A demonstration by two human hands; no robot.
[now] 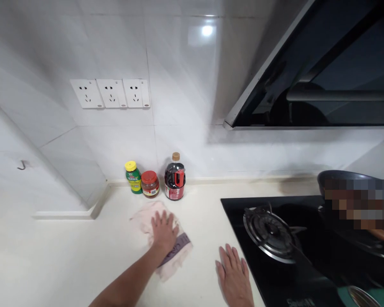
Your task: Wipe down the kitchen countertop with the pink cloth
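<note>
My left hand [164, 232] lies flat with spread fingers on a pale pink cloth [147, 213], which has a dark purple band with lettering. The cloth is crumpled against the white countertop [115, 256]. To its right, my right hand [234, 273] rests palm down on the counter, fingers stretched out, beside the stove's left edge. Just behind the cloth stand a green jar with a yellow lid [133, 178], a small jar with a red lid [150, 185] and a large dark sauce bottle with a red handle [175, 179].
A black gas stove [237, 213] with a round burner [272, 232] fills the right side. A dark wok [348, 175], partly blurred out, sits farther right. The range hood [307, 104] overhangs the stove. Wall sockets [110, 94] are above the jars; a wall corner [92, 209] juts out at left.
</note>
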